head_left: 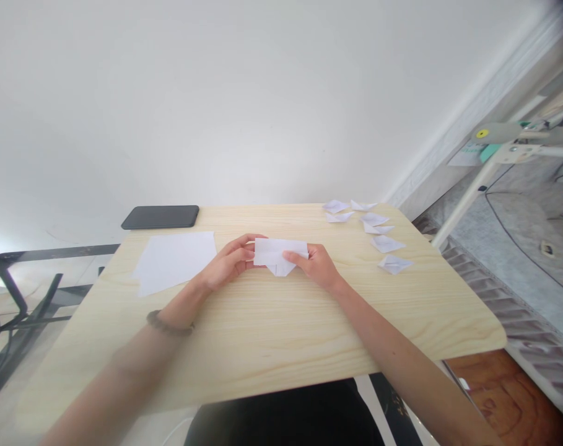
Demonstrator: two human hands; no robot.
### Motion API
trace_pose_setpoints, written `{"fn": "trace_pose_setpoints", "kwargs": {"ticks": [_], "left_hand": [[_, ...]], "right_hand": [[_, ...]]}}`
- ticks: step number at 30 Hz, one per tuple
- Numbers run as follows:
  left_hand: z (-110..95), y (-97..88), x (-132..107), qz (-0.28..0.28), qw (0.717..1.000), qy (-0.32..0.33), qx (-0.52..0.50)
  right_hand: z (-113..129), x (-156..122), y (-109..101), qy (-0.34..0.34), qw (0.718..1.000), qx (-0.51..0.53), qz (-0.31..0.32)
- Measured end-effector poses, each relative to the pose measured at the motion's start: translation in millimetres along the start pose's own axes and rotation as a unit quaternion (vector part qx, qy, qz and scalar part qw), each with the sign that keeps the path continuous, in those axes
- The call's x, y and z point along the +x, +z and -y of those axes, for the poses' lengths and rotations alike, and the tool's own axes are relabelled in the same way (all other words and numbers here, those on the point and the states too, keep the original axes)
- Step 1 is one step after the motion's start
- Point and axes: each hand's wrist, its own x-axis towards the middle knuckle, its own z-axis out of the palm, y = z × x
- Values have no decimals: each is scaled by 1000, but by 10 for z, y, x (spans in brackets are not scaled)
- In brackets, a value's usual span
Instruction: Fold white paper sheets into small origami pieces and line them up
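A partly folded white paper [275, 254] lies at the middle of the light wooden table [272, 328]. My left hand [229, 263] pinches its left edge with curled fingers. My right hand [317, 265] grips its right edge, thumb on top. A pointed flap of the paper sticks out below, between the two hands. A bead bracelet [167, 324] sits on my left wrist.
A stack of flat white sheets [174, 260] lies left of the hands. A black phone [160, 217] rests at the far left edge. Several small folded paper pieces [378, 232] lie at the far right. A lamp arm [495, 142] stands past the right edge.
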Motion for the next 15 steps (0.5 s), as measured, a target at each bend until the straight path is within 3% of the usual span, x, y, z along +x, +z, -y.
{"fn": "trace_pose_setpoints", "kwargs": {"ticks": [8, 15], "left_hand": [[73, 46, 41, -45, 994, -18, 102], [56, -42, 38, -56, 994, -35, 87]], "right_hand": [[6, -12, 10, -30, 992, -122, -10], [64, 24, -125, -40, 984, -154, 81]]}}
